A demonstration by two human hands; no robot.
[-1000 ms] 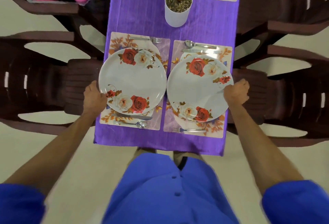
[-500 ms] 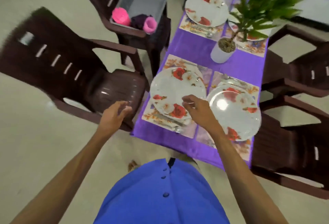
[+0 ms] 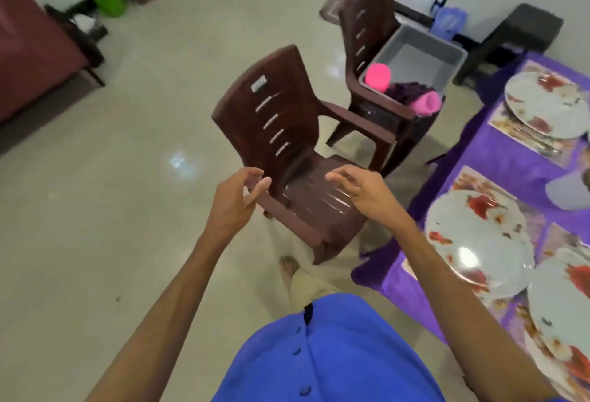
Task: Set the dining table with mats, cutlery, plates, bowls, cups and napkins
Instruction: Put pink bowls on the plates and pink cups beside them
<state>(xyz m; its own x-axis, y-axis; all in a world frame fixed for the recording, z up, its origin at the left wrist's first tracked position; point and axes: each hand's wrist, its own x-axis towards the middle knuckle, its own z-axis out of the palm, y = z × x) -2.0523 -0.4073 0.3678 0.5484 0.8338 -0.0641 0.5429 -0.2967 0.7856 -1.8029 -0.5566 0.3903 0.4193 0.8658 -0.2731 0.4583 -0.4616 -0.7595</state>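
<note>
Above brown chair [image 3: 297, 159], left hand [image 3: 234, 200], right hand [image 3: 364, 192], both empty

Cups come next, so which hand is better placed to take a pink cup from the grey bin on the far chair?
Probably the right hand: it hangs empty, nearer the grey bin holding the pink cups; the left hand is farther.

1. Both hands are off the plates now: the left hand [image 3: 234, 202] and right hand [image 3: 362, 192] hang empty over the near brown chair [image 3: 287, 159], fingers loosely spread.
2. The view swings left, and the table [image 3: 472, 172] slides to the right edge.
3. The grey tub [image 3: 415, 57] with the pink cups [image 3: 378, 77] comes closer to centre.
</note>
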